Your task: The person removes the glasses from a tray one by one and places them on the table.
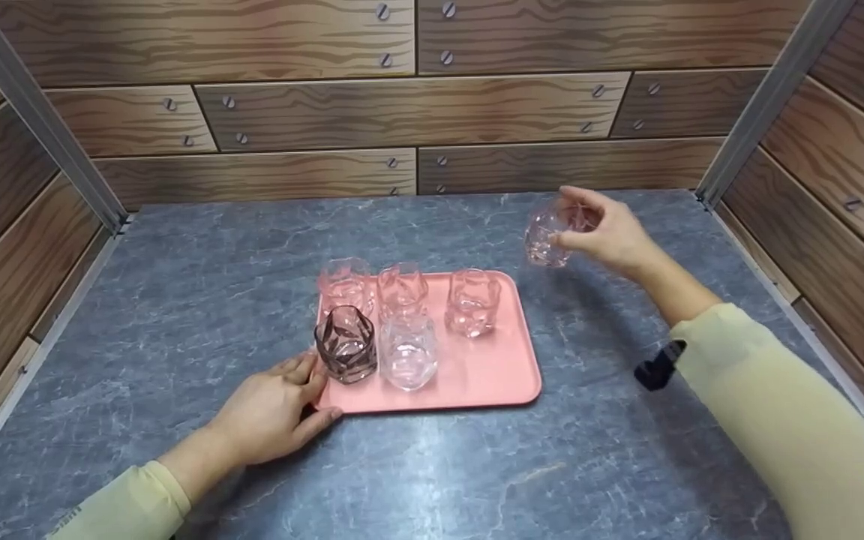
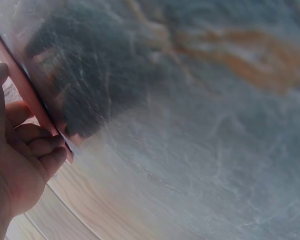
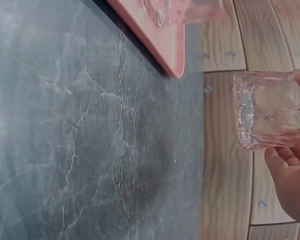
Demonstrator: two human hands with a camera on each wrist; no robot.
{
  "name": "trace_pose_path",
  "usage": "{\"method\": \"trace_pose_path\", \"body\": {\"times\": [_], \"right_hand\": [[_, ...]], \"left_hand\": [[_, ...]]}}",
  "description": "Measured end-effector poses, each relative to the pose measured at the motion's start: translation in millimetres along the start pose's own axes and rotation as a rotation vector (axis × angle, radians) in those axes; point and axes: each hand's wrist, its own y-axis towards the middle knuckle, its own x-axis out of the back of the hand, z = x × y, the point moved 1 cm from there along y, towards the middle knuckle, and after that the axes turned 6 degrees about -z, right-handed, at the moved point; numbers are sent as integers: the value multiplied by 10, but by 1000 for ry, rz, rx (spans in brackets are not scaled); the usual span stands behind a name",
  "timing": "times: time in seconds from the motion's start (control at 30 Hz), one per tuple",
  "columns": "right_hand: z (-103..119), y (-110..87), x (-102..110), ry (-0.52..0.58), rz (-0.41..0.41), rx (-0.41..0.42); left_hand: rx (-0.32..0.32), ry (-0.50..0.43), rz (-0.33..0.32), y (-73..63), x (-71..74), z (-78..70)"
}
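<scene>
My right hand [image 1: 612, 238] holds a clear pinkish glass tumbler [image 1: 546, 241] behind and to the right of the pink tray [image 1: 488, 375]. In the right wrist view, this tumbler [image 3: 270, 110] shows its thick base, with fingertips under its side. At the tray's front left corner, my left hand [image 1: 271, 412] grips the rim, thumb along the near edge. The left wrist view has its fingers [image 2: 40, 142] curled at the tray's edge. Pink tumblers [image 1: 473, 304] stand in the back row. In front are a dark grey tumbler [image 1: 346, 346] and a colourless one [image 1: 409, 356].
The tray lies on a grey marbled tabletop [image 1: 199, 300]. Wood-patterned panels [image 1: 402, 112] wall the table at the back and both sides, with metal posts [image 1: 769, 97] at the rear corners. A black strap [image 1: 659, 366] hangs at the right sleeve.
</scene>
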Motion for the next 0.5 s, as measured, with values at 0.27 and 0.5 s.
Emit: {"method": "trace_pose_path", "body": {"times": [0.27, 0.5], "right_hand": [[-149, 183, -99, 68, -9, -87], [-277, 275, -211, 92, -3, -115]], "left_hand": [[12, -7, -2, -6, 0, 9], [-8, 2, -20, -3, -15, 13]]}}
